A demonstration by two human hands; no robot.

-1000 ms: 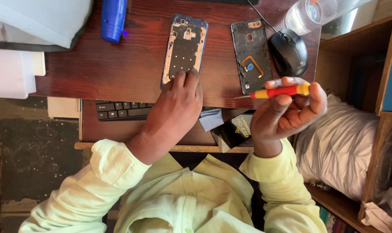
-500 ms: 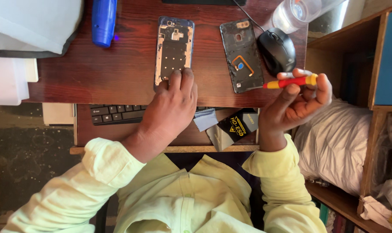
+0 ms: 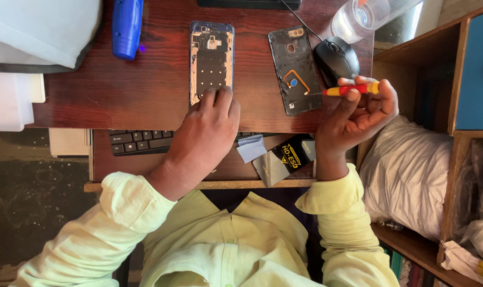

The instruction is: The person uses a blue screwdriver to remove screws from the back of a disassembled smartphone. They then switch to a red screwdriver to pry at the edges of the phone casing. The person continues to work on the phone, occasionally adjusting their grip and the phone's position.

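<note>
An opened phone body [image 3: 211, 57] with a blue rim lies face down on the dark wooden desk [image 3: 146, 90]. My left hand [image 3: 207, 130] rests fingertips on its near end. To the right lies the phone's dark back cover [image 3: 296, 69]. My right hand [image 3: 358, 114] holds a red and yellow screwdriver [image 3: 353, 89], its thin tip pointing left at the cover's edge.
A black mouse [image 3: 337, 59] and a clear plastic cup [image 3: 359, 17] sit at the desk's right end. A blue cylinder [image 3: 126, 26] lies at top left beside white cloth [image 3: 39, 29]. A keyboard [image 3: 138, 142], a blue wipe [image 3: 251, 148] and packets [image 3: 286, 157] sit on the pull-out shelf.
The view has shifted slightly. My right hand with the screwdriver has moved a little up toward the back cover. My left hand stays on the phone body.
</note>
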